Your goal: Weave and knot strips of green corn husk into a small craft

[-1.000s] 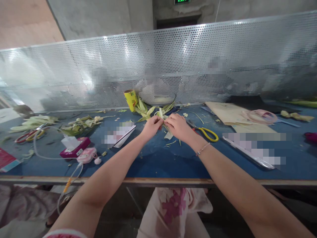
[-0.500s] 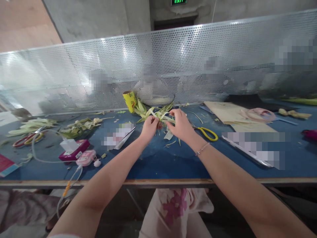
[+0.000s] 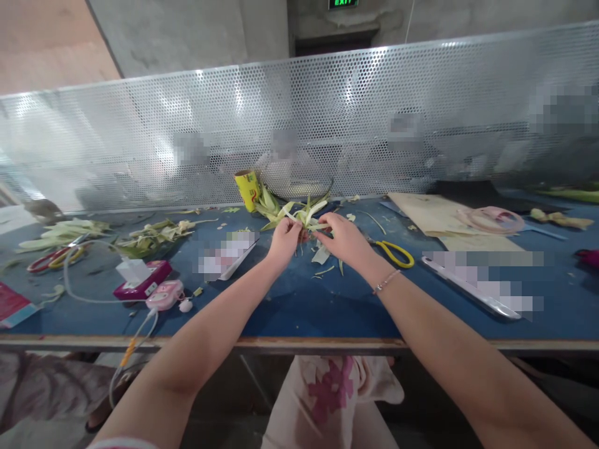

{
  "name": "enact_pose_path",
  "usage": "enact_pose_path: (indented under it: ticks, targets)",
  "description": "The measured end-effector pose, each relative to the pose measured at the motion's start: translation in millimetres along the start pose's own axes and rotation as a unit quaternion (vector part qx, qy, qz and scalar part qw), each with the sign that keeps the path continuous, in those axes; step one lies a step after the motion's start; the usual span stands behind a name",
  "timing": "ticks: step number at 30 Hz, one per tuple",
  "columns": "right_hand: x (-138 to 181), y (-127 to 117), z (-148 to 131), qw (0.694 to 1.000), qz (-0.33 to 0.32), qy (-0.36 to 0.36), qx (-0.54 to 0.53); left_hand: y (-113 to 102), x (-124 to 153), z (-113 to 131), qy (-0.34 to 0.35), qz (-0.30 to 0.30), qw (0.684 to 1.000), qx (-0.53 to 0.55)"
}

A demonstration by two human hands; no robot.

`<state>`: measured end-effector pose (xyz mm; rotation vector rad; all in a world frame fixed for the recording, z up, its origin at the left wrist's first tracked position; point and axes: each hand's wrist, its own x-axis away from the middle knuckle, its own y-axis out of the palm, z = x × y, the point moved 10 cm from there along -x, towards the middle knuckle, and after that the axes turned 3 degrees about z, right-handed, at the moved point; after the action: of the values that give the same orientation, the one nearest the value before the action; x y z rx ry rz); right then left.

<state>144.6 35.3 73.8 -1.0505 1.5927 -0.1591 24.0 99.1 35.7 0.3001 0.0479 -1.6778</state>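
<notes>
Over the middle of the blue table, my left hand (image 3: 284, 240) is closed, with thumb and fingers pinching a bundle of pale green corn husk strips (image 3: 311, 215). Close beside it on the right, my right hand (image 3: 344, 236) has its thumb and forefinger drawn together on a strip of the same bundle. The strips fan upward and outward from between the hands; the pinched ends are partly hidden by my fingers. Small husk scraps (image 3: 322, 254) lie just below. Yellow-handled scissors (image 3: 395, 254) rest right of my right hand, their blades partly hidden behind it.
A yellow cylinder (image 3: 247, 190) stands behind the hands near a perforated metal screen (image 3: 318, 112). At left lie husk piles (image 3: 154, 237), red-and-yellow-handled scissors (image 3: 56, 260) and a magenta power strip (image 3: 143, 282) with cables. A phone (image 3: 472, 290) and cardboard (image 3: 425, 212) lie at right.
My right hand's raised fingers have come down closer to the husk bundle. A pale strip that arched toward the left now points up and right. The view has shifted slightly.
</notes>
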Motion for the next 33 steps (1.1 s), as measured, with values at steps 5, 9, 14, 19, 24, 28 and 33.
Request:
enact_pose_path:
  ticks: [5,9,14,19,24,28,33]
  targets:
    - [3.8,1.1,-15.4,0.992,-0.029,-0.029,0.121,2.3,3.0,5.7,0.028,-0.011,0.999,-0.042]
    - [6.8,6.8,-24.1,0.984,-0.060,-0.045,0.163,5.9,5.7,11.1,0.070,-0.032,0.993,-0.091]
    - [7.5,14.3,-27.6,0.981,-0.072,-0.057,0.170,8.9,8.4,13.8,0.081,-0.050,0.991,-0.097]
    - [7.9,21.1,-28.1,0.990,-0.102,-0.042,0.093,12.4,10.9,12.6,0.052,-0.068,0.994,-0.066]
    - [9.3,22.0,-27.5,0.992,-0.111,-0.027,0.051,15.3,15.0,11.3,0.052,-0.080,0.992,-0.086]
    - [10.4,22.9,-28.2,0.993,-0.115,-0.022,0.032,13.7,16.2,11.6,0.067,-0.071,0.991,-0.090]
    - [11.0,20.5,-35.1,0.993,-0.110,-0.035,0.021,9.9,16.5,19.8,0.111,-0.047,0.988,-0.099]
